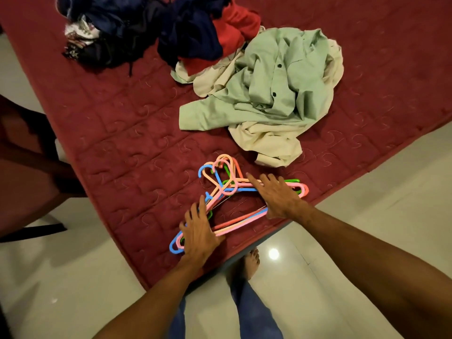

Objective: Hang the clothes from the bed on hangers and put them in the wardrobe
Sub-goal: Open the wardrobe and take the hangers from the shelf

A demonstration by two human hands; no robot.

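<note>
Low in the middle of the frame, a bundle of plastic hangers (241, 222) in pink, orange, blue and green lies on the dark red quilted bed (127, 148), near its lower edge, with the hooks pointing up the frame. The left hand (199, 234) rests on the bundle's lower left end, its fingers (201, 204) spread wide and laid flat over the bars. The right hand (278, 196) rests on the right end, its fingers (254, 181) also straight and spread on top, gripping nothing. Above the hangers, a crumpled pale green shirt (276, 94) with dark buttons lies on a cream garment (269, 140). Toward the upper left, a red garment (234, 28) and navy clothes (190, 33) are heaped together. At the bottom, a bare foot (252, 263) stands on the glossy pale floor (367, 167).
</note>
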